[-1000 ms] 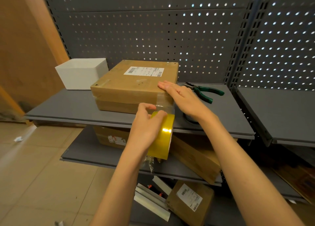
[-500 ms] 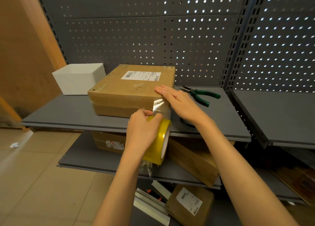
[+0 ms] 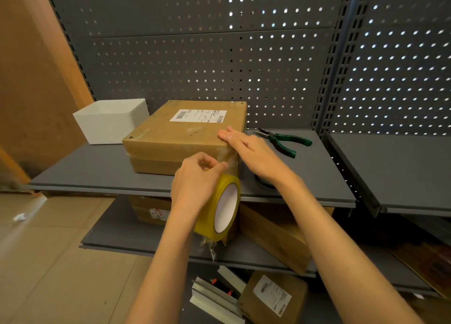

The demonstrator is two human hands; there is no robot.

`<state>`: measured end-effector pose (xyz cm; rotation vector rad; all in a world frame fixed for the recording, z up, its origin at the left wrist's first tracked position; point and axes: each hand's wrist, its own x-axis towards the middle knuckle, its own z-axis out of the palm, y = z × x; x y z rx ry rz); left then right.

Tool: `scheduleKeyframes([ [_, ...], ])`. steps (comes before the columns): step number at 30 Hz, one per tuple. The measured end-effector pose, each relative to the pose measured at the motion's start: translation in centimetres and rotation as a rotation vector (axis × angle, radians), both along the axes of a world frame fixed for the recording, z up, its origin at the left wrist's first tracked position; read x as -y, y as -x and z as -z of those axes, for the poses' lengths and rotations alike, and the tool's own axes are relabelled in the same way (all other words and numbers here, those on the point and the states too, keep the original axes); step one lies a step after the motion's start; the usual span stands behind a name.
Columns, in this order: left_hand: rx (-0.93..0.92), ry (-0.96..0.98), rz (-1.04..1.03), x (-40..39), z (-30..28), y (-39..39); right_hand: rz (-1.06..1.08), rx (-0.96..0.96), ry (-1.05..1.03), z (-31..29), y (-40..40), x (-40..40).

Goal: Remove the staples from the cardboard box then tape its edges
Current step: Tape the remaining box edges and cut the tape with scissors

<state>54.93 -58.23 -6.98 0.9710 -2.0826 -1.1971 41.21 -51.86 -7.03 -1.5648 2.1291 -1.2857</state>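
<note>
A flat cardboard box with a white shipping label lies on the grey upper shelf. My right hand lies flat with straight fingers on the box's near right corner, pressing clear tape down. My left hand grips a yellowish roll of clear tape just below that corner, in front of the shelf edge. A stretch of tape runs from the roll up the box's front face. Green-handled pliers lie on the shelf to the right of the box.
A white open box stands left of the cardboard box. A dark round object sits partly hidden behind my right wrist. Lower shelves hold more cardboard boxes and metal strips. Perforated grey panels form the back wall.
My left hand has tilted the tape roll, so its white core now faces me. My right hand stays pressed on the box corner. The view has tilted upward.
</note>
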Motion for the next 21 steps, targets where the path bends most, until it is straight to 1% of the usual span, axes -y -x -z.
scheduleKeyframes([
  [2,0.021,0.011,-0.010,0.2,-0.2,0.1,0.005,0.075,0.044,-0.1,-0.1,-0.1],
  [4,0.033,0.007,-0.015,0.3,-0.3,0.2,0.074,0.142,0.163,-0.1,0.1,-0.6],
  [6,0.038,-0.011,-0.013,0.5,-0.4,0.2,0.214,0.098,0.218,0.0,0.6,-1.7],
  [7,0.038,-0.021,-0.011,0.6,-0.4,0.2,0.286,0.031,0.178,0.2,1.1,-2.3],
  [8,0.034,-0.029,-0.009,0.6,-0.4,0.2,0.347,-0.058,0.082,0.5,1.5,-2.8],
  [10,0.024,-0.037,-0.005,0.6,-0.3,0.2,0.421,-0.206,-0.178,1.2,2.1,-3.6],
  [11,0.018,-0.038,-0.006,0.6,-0.2,0.2,0.439,-0.245,-0.286,1.6,2.2,-3.9],
  [13,0.002,-0.041,-0.012,0.6,-0.1,0.2,0.467,-0.276,-0.423,2.0,2.1,-4.1],
  [18,-0.031,-0.065,-0.012,0.8,0.1,0.2,0.632,-0.288,-0.482,2.5,1.3,-4.0],
  [21,-0.048,-0.082,-0.009,1.0,0.3,0.2,0.672,-0.291,-0.488,2.8,1.0,-3.8],
])
